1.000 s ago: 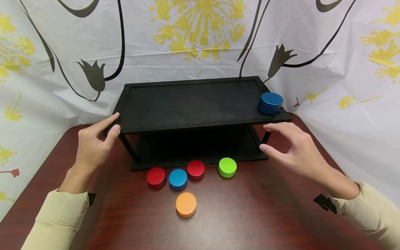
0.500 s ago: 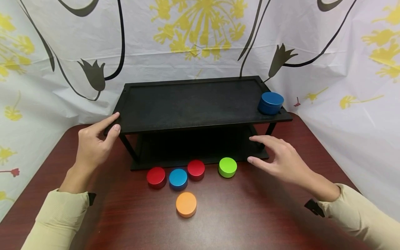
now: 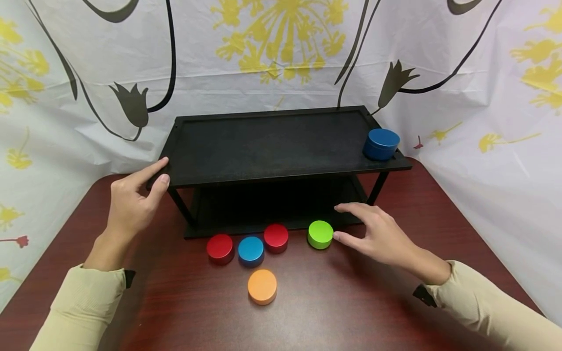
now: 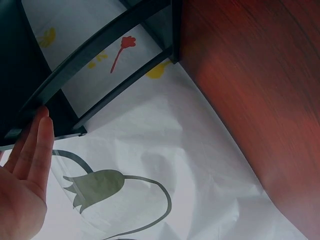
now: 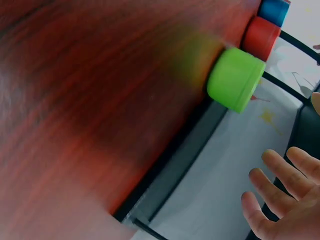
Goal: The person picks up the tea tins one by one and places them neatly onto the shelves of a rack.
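The right hand [image 3: 379, 234] spreads beside a green container [image 3: 320, 235] fronting the black shelf [image 3: 272, 146]. The left hand [image 3: 131, 204], straight-fingered, touches the shelf's left end

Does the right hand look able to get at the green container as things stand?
Probably yes: the empty right hand is close beside the green container, nothing blocks the way, and the nearest red container sits on the far side.
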The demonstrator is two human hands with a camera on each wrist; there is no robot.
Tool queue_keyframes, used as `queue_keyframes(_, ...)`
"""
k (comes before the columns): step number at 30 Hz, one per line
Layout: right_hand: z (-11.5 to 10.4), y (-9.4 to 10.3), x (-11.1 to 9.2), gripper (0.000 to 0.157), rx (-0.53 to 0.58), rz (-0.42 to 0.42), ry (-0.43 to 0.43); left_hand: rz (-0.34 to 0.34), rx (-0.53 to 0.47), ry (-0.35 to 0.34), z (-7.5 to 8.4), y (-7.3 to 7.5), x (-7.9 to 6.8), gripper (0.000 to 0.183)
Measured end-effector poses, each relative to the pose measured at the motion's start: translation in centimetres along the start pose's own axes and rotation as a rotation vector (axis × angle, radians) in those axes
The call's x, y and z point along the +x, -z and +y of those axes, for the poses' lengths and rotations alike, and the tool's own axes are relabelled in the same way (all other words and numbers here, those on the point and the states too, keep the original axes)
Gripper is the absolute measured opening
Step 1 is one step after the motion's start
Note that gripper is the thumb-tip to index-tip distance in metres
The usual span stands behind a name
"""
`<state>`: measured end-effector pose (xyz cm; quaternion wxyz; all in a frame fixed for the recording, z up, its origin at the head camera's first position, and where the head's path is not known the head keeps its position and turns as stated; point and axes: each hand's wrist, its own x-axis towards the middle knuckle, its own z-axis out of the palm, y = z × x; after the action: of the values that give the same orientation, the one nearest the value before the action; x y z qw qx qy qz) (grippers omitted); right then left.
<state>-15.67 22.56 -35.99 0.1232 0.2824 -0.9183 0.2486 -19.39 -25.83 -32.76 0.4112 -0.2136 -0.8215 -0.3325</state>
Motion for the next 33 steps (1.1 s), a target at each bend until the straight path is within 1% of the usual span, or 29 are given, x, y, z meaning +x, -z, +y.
queue_keyframes(4,0.0,-0.8,-0.1,0.053,0.02,-0.019,0.0,-0.002,-0.002,0.001,0.0,0.0,0.0,0.035)
queue_keyframes(9,0.1,-1.3,0.0,0.052,0.038,-0.033,0.016,-0.006,0.004,0.0,0.0,0.0,0.0,0.035)
queue_keyframes(16,0.3,-1.9,-0.1,0.054,0.04,-0.046,0.023,0.024,0.0,0.004,0.1,-0.1,-0.1,0.034)
queue_keyframes(21,0.3,-2.4,-0.1,0.058,0.05,-0.071,0.029,0.034,0.002,0.003,0.1,-0.1,-0.1,0.034)
queue_keyframes(28,0.3,-2.9,0.1,0.062,0.058,-0.09,0.023,0.013,-0.005,0.001,0.0,-0.1,-0.1,0.034)
queue_keyframes(33,0.4,-3.2,0.2,0.062,0.076,-0.102,0.031,0.024,-0.012,0.005,-0.1,-0.2,-0.1,0.034)
